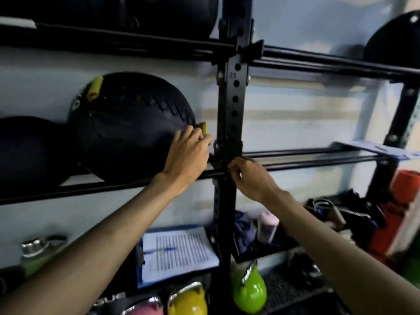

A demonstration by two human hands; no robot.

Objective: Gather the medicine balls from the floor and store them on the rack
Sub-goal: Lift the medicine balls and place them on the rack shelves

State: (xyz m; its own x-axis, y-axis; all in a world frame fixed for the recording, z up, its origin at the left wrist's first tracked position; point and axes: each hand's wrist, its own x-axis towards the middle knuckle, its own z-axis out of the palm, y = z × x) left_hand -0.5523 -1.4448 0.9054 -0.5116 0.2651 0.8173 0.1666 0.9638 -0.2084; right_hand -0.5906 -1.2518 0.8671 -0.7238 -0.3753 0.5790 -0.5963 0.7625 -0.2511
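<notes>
**Spotter:** Where's the ball from where you sit?

**Operator:** The large black stitched medicine ball (pixel 131 133) is up on the middle shelf of the black steel rack (pixel 136 43). It's cradled on the rails, just left of the perforated upright post (pixel 233 105). A second black ball (pixel 27 151) sits just beside it on the far side.

**Spotter:** And your hands?

**Operator:** My left hand (pixel 188 153) is on the ball's right flank. Its fingers curl onto the yellow-green fabric tab (pixel 203 128) that sticks out toward the post, and I read that as a pinch on the tab. My right hand (pixel 248 178) is lower and further right, where the post meets the front rail (pixel 318 164), fingers curled. It's blurred, so I can't tell whether it grasps the rail or only leans there.

**Spotter:** Which one matters next?

**Operator:** The left. The ball's bulk lies to the left of that grip and behind it, with the post close on the right. I judge any nudge should go leftward and back, away from the post, so the ball seats between the rails. The right hand is off the ball entirely.

**Spotter:** Risk?

**Operator:** Pulling the tab toward me could roll the ball over the front rail.
</notes>
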